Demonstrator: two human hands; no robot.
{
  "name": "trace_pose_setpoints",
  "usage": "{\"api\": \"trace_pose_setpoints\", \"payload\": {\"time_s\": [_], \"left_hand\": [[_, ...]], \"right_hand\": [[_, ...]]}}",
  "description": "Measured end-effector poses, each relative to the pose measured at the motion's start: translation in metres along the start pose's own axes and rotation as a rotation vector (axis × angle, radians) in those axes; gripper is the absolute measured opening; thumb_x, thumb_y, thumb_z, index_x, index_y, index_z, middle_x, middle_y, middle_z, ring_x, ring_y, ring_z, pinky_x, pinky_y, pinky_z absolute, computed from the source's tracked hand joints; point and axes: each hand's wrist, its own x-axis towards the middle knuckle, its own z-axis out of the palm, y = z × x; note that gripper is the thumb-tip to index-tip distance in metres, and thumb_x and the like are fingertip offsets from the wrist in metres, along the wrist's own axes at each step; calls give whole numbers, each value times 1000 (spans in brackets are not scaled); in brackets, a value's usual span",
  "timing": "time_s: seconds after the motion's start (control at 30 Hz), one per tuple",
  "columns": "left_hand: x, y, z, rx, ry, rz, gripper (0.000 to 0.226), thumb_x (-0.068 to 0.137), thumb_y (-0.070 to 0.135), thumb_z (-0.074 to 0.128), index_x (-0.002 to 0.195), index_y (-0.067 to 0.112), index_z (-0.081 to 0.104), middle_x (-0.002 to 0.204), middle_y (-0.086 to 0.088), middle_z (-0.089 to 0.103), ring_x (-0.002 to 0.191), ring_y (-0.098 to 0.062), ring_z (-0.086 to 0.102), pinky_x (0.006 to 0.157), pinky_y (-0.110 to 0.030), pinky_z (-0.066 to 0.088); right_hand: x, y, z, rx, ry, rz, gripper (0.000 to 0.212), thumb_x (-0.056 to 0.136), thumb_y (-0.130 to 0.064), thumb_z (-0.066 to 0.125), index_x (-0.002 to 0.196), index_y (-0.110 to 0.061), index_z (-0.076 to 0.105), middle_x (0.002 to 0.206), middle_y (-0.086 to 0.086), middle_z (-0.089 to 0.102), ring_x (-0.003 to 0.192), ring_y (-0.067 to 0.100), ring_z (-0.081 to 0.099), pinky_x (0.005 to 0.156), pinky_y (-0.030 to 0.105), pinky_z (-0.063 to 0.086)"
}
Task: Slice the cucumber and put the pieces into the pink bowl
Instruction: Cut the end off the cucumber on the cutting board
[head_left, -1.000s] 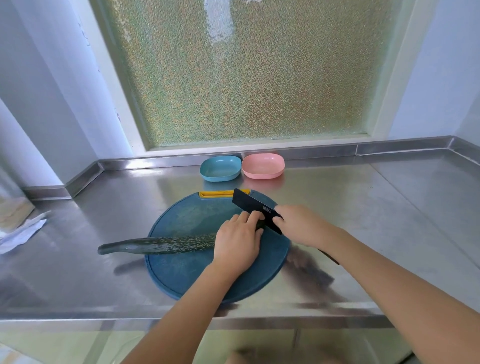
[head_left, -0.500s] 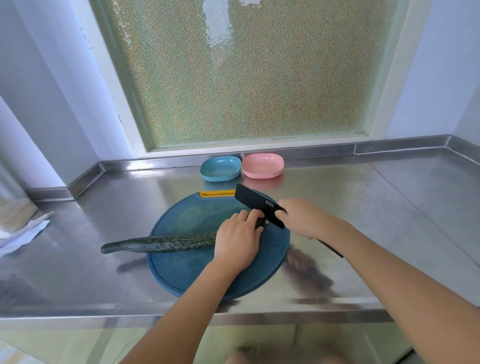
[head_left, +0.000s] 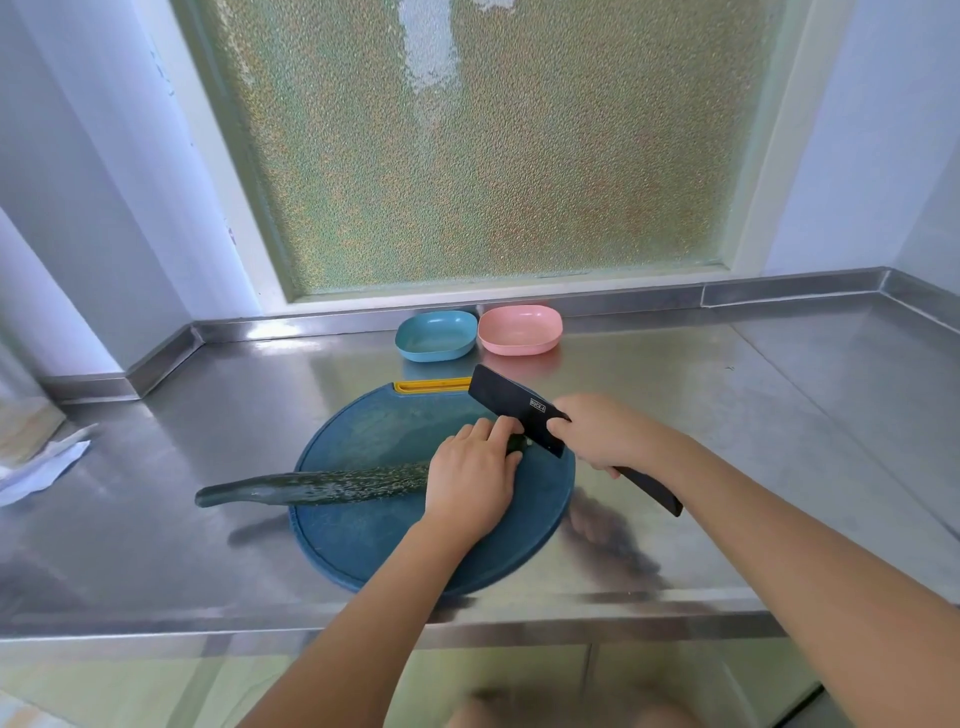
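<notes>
The long, bumpy cucumber (head_left: 322, 486) was held down on the round blue board (head_left: 363, 540) by the curled left hand (head_left: 470, 480), while the flat rectangular black knife (head_left: 514, 410) was gripped by the right hand (head_left: 597, 434).

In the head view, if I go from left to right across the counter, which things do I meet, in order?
Crumpled white paper → cucumber → left hand, holding it → right hand, gripping the knife. The blue bowl, pink bowl and cutting board overlap these, so they are left out.
</notes>
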Motion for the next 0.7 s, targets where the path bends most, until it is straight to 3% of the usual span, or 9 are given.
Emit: {"api": "trace_pose_setpoints", "payload": {"time_s": [0.17, 0.53, 0.7], "left_hand": [[1, 0, 1, 4, 6, 6, 28, 94, 31, 46, 120, 23, 52, 102, 0, 60, 91, -22, 56, 70, -29, 37], [1, -3, 5, 47, 27, 10, 23, 88, 27, 57, 110, 21, 57, 88, 0, 62, 77, -23, 58, 60, -28, 31], [1, -3, 6, 48, 38, 14, 23, 87, 27, 58, 109, 21, 58, 88, -1, 62, 76, -22, 58, 60, -27, 31]], "right_hand": [[2, 2, 1, 76, -40, 16, 15, 98, -16, 33, 91, -10, 44, 65, 7, 42, 39, 19, 40, 39, 23, 34], [5, 4, 4, 106, -112, 5, 13, 98, -14, 34, 88, -10, 42, 64, 8, 42, 41, 20, 40, 40, 26, 34], [2, 3, 19, 78, -7, -33, 20, 100, -17, 35, 85, -6, 43, 66, 5, 41, 53, 20, 41, 48, 29, 28]]}}
